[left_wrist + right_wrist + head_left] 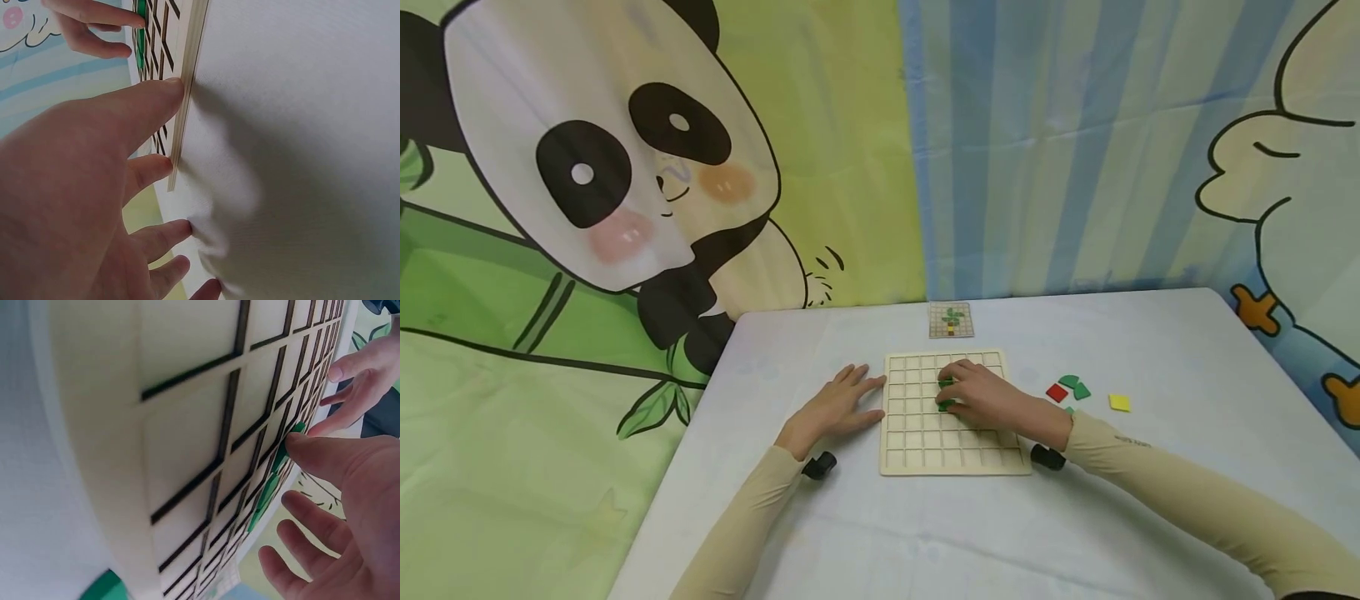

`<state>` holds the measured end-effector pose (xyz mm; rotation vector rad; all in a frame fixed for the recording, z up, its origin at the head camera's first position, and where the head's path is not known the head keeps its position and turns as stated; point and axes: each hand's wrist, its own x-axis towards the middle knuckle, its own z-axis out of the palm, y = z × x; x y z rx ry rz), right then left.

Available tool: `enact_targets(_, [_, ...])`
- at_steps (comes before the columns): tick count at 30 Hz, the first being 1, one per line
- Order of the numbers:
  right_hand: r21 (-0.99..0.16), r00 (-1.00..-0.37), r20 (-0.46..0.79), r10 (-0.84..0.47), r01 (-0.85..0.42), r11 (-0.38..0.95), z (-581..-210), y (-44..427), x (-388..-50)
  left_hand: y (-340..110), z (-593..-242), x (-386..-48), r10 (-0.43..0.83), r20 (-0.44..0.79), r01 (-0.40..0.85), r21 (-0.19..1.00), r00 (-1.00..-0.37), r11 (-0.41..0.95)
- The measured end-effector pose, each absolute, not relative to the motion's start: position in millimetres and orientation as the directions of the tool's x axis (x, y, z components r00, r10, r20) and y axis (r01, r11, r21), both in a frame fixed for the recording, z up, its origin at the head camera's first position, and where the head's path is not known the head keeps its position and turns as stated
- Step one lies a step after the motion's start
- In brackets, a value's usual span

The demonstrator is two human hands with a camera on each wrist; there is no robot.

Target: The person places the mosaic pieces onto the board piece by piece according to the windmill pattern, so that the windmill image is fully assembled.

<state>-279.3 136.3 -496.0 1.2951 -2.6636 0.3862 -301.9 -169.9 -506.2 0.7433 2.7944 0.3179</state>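
Observation:
A pale wooden grid board [917, 454] lies on the white table. My right hand [981, 396] is over its middle, the fingers touching green pieces [945, 406] that lie on the grid and are partly hidden under it. In the right wrist view the thumb rests on one green piece [279, 459], with another green piece [262, 503] beside it and the other visible fingers loosely spread. My left hand [837, 406] rests with spread fingers at the board's left edge; thumb and index finger touch that edge in the left wrist view.
Right of the board lie a red square [1057, 392], a yellow square [1119, 402] and several green pieces [1081, 391]. Behind the board is a small pattern card [951, 320] with a printed grid. A cartoon-printed curtain [842, 167] hangs behind the table.

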Motion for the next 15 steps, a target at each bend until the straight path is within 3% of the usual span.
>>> enact_targets(10, [-0.007,-0.558,0.233,-0.796,-0.820,0.572,-493.5,136.8,-279.8,-168.4,-504.7,-302.6,0.516,-0.173,0.464,0.265,-0.839,0.845])
enact_targets(15, [0.008,-0.545,0.242,-0.802,-0.826,0.564,-492.5,137.0,-276.3,-170.0,-506.7,-302.2,0.507,-0.165,0.455,0.274,-0.846,0.848])
